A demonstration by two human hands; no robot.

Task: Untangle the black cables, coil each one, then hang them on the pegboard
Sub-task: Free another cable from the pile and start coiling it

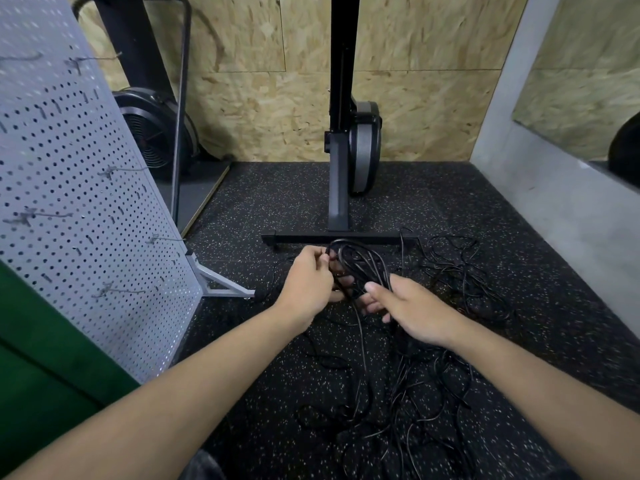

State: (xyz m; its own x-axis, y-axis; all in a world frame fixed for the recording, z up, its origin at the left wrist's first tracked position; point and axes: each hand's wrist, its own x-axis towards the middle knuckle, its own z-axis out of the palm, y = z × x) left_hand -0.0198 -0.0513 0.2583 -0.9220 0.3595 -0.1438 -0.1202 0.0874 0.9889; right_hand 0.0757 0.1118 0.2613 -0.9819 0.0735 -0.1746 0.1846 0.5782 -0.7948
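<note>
Near cables: tangled heap of thin black cables [415, 393], 5 o'clock, lying loose under the right forearm.
Floor: black rubber flooring with pale speckles [242, 393], under everything.
Green block: dark green surface [41, 358], 8 o'clock, at frame edge, touching the pegboard's lower edge; can't tell what it is.
Right hand [412, 310]: just past centre toward 4 o'clock, thumb up, fingers curled in, pinching strands at the bundle's lower end.
Left hand [308, 282]: centre, fingers curled round the bundle's left side, fingertips pinching near its top.
Held bundle: looped bundle of black cable [360, 261], raised between both hands, loop end pointing to 12 o'clock, tails dropping into the near heap.
Far cables: second loose black cable tangle [460, 271], 3 o'clock of the hands, on the floor.
Pegboard: grey perforated metal pegboard on a stand [69, 202], 9 o'clock, upright, wire hooks [110, 171] bare.
Machine: black exercise machine frame [337, 133], 12 o'clock, base bar just beyond the bundle.
Fan unit: black round fan wheel [152, 133], 10 o'clock, behind the pegboard.
Wall: pale chipboard wall [433, 98], farthest back.
</note>
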